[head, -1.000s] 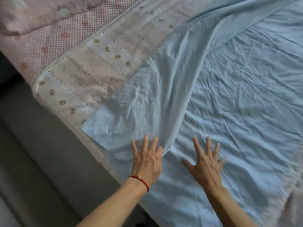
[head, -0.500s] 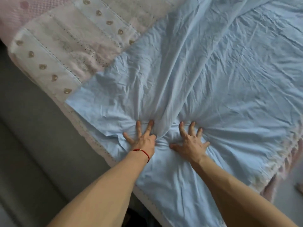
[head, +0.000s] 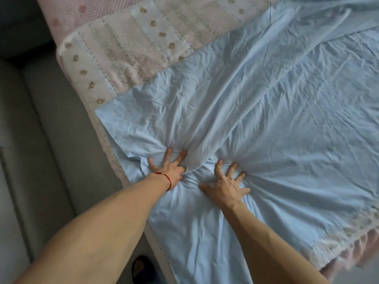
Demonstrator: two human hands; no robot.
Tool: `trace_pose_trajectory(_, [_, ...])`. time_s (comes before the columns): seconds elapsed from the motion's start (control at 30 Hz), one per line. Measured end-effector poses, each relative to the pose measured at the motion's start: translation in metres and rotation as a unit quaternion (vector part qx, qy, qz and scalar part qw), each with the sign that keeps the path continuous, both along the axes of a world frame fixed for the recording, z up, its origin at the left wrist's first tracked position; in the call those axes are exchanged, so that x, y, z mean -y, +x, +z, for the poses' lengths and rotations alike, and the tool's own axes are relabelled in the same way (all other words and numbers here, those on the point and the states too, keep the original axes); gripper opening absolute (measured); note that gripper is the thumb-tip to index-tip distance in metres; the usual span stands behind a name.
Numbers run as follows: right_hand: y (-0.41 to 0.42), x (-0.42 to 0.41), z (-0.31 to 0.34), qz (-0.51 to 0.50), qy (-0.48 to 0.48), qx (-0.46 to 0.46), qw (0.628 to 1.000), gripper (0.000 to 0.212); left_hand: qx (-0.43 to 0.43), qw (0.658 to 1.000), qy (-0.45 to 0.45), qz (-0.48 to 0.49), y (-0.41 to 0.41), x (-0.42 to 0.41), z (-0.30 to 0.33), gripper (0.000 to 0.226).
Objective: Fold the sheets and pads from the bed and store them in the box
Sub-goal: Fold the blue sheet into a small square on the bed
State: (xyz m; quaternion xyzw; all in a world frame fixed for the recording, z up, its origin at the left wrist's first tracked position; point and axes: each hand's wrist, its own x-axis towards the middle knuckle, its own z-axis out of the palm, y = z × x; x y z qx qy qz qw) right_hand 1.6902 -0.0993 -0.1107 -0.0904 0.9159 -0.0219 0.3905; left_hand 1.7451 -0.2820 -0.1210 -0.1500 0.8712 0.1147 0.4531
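A wrinkled light blue sheet (head: 276, 119) lies spread over the bed, with one layer folded diagonally across it. My left hand (head: 170, 169), which has a red string on its wrist, presses on the sheet near the bed's left edge with its fingers spread. My right hand (head: 225, 185) presses beside it, fingers splayed and tips dug into the cloth. Creases radiate from both hands, and a ridge of fabric bunches between them. Under the sheet, a white and pink quilted pad (head: 127, 44) with small bear prints shows at the upper left. No box is in view.
A pink dotted bed cover (head: 92, 11) lies beyond the pad at the top. A grey padded surface (head: 30, 140) runs along the bed's left side. A dark shoe (head: 141, 267) is on the floor below. Pink ruffled trim (head: 348, 253) hangs at the lower right.
Both hands slid forward over the sheet and drew closer together, bunching the cloth between them. The view shifted to the right.
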Motion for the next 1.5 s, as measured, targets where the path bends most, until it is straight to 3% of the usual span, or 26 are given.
trace_pose_trajectory(0.23, [-0.014, -0.025, 0.006, 0.061, -0.07, 0.055, 0.994, 0.09, -0.053, 0.995, -0.056, 0.065, 0.006, -0.021, 0.024, 0.03])
trace_pose_trajectory(0.3, [-0.021, -0.038, 0.004, 0.106, -0.09, 0.076, 0.987, 0.086, -0.203, 0.971, -0.098, 0.078, 0.027, -0.038, 0.033, 0.023])
trace_pose_trajectory(0.37, [-0.039, -0.047, 0.012, 0.119, -0.119, 0.116, 0.979, 0.086, -0.372, 0.912, -0.156, 0.07, 0.057, -0.061, 0.044, 0.015])
trace_pose_trajectory(0.43, [-0.057, -0.055, 0.033, 0.047, -0.199, 0.155, 0.966, 0.073, -0.446, 0.874, -0.188, 0.046, 0.086, -0.086, 0.058, 0.018])
trace_pose_trajectory(0.47, [-0.062, -0.059, 0.042, -0.011, -0.246, 0.154, 0.957, 0.055, -0.46, 0.864, -0.2, 0.036, 0.096, -0.099, 0.062, 0.019])
trace_pose_trajectory(0.53, [-0.068, -0.062, 0.059, -0.17, -0.33, 0.166, 0.914, 0.031, -0.48, 0.847, -0.228, 0.01, 0.108, -0.121, 0.069, 0.019])
trace_pose_trajectory(0.63, [-0.06, -0.06, 0.067, -0.361, -0.418, 0.264, 0.791, 0.028, -0.479, 0.832, -0.281, 0.001, 0.12, -0.14, 0.075, 0.013])
trace_pose_trajectory(0.77, [-0.045, -0.065, 0.063, -0.418, -0.474, 0.261, 0.73, 0.019, -0.47, 0.835, -0.287, 0.012, 0.15, -0.168, 0.073, 0.012])
trace_pose_trajectory(0.9, [-0.008, -0.09, 0.063, -0.391, -0.473, 0.118, 0.78, 0.019, -0.458, 0.847, -0.268, 0.036, 0.203, -0.21, 0.065, 0.01])
trace_pose_trajectory(1.03, [0.03, -0.149, 0.055, -0.404, -0.442, 0.007, 0.801, 0.023, -0.463, 0.848, -0.248, 0.065, 0.234, -0.256, 0.063, 0.022])
trace_pose_trajectory(1.13, [0.043, -0.192, 0.04, -0.427, -0.408, 0.047, 0.806, 0.024, -0.412, 0.881, -0.193, 0.127, 0.235, -0.28, 0.054, 0.029])
trace_pose_trajectory(1.23, [0.051, -0.209, 0.03, -0.427, -0.385, 0.142, 0.806, 0.023, -0.35, 0.881, -0.128, 0.293, 0.237, -0.282, 0.032, 0.024])
trace_pose_trajectory(1.33, [0.058, -0.213, 0.026, -0.403, -0.366, 0.196, 0.816, 0.016, -0.337, 0.822, -0.038, 0.458, 0.236, -0.279, 0.027, 0.02])
trace_pose_trajectory(1.5, [0.079, -0.214, 0.03, -0.407, -0.374, 0.268, 0.789, 0.02, -0.344, 0.629, -0.055, 0.695, 0.232, -0.267, 0.025, 0.017])
